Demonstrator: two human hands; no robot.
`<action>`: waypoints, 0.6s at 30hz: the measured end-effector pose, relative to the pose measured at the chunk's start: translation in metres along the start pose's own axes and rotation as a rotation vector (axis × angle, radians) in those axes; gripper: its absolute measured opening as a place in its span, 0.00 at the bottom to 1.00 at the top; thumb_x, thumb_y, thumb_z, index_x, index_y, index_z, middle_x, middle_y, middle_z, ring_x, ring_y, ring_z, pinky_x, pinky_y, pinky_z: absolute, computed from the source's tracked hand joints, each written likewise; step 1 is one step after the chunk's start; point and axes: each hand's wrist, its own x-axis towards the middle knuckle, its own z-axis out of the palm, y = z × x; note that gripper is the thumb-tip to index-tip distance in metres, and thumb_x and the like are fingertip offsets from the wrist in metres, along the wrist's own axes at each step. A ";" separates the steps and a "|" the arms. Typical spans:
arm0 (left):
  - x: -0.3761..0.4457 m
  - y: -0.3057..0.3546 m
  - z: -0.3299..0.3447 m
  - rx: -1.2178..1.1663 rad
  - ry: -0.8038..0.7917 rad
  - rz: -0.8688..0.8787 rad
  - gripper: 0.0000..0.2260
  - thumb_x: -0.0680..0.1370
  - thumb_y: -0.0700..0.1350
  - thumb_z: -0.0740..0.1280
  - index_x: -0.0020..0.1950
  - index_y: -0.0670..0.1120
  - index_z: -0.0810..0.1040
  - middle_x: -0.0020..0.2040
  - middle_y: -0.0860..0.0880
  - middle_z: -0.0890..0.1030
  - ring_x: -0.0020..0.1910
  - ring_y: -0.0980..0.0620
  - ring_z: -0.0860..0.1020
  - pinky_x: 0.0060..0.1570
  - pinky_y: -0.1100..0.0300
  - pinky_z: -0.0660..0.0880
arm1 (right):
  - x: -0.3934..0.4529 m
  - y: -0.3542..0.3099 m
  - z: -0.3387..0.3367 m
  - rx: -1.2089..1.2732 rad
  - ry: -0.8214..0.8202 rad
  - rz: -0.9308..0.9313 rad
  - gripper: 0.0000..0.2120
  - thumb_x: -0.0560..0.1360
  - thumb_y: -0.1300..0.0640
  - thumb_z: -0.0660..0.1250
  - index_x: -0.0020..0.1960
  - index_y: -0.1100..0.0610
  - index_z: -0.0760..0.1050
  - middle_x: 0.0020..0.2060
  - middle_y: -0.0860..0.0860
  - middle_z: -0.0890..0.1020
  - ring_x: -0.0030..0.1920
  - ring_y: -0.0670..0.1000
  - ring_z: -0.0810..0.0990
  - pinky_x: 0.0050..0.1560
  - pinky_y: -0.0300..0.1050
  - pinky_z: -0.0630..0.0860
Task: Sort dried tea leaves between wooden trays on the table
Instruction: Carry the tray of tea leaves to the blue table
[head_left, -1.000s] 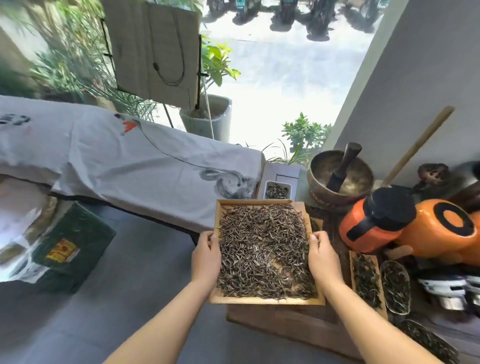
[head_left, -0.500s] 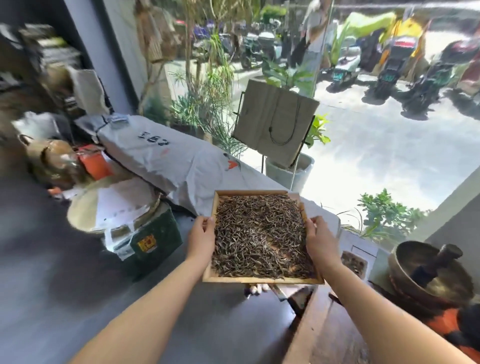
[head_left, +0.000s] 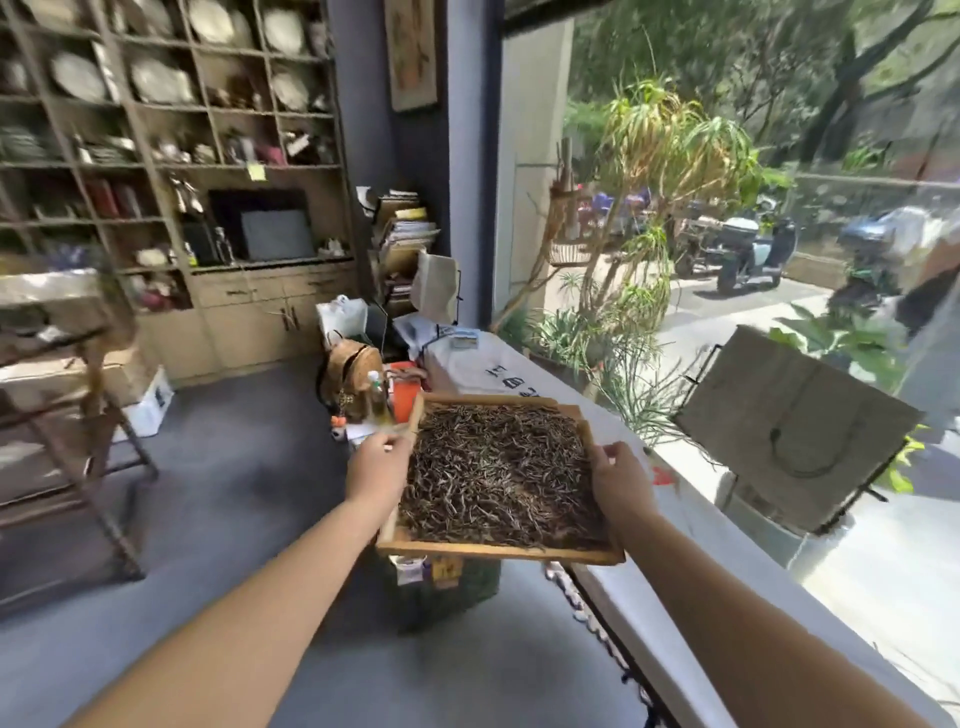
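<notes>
A square wooden tray (head_left: 498, 552) is held in the air in front of me, over the grey floor. It is filled edge to edge with dark dried tea leaves (head_left: 498, 473). My left hand (head_left: 378, 467) grips the tray's left rim, thumb on top. My right hand (head_left: 621, 486) grips the right rim the same way. The tray tilts slightly, its near edge lower. The table with the other trays is out of view.
A long bench under a white cloth (head_left: 660, 587) runs along the window on my right. A board on a black stand (head_left: 795, 426) sits behind it. Bags and boxes (head_left: 363, 384) crowd the floor ahead. Wooden shelves (head_left: 171, 171) fill the far wall; a wooden rack (head_left: 72, 415) stands left.
I have turned to the left with the tray held in both hands. The table with the pots and small trays has left the view; the shelves and room have come in.
</notes>
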 end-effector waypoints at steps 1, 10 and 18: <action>0.014 -0.002 -0.020 -0.006 0.023 -0.003 0.07 0.78 0.49 0.61 0.43 0.48 0.75 0.32 0.49 0.74 0.29 0.55 0.70 0.27 0.61 0.63 | 0.002 -0.017 0.017 -0.001 -0.026 -0.007 0.12 0.80 0.51 0.55 0.54 0.58 0.70 0.44 0.55 0.76 0.45 0.56 0.74 0.45 0.46 0.68; 0.120 -0.024 -0.185 0.023 0.194 -0.006 0.12 0.77 0.45 0.63 0.35 0.44 0.74 0.32 0.46 0.75 0.37 0.47 0.73 0.33 0.55 0.63 | 0.013 -0.162 0.169 0.041 -0.190 -0.133 0.18 0.80 0.51 0.55 0.58 0.64 0.71 0.52 0.62 0.79 0.49 0.58 0.76 0.45 0.44 0.66; 0.180 -0.077 -0.298 0.068 0.359 -0.092 0.13 0.78 0.46 0.62 0.36 0.42 0.75 0.38 0.42 0.77 0.44 0.42 0.77 0.40 0.56 0.64 | 0.010 -0.252 0.308 0.080 -0.372 -0.201 0.19 0.78 0.47 0.58 0.56 0.63 0.75 0.56 0.62 0.79 0.58 0.62 0.76 0.61 0.52 0.71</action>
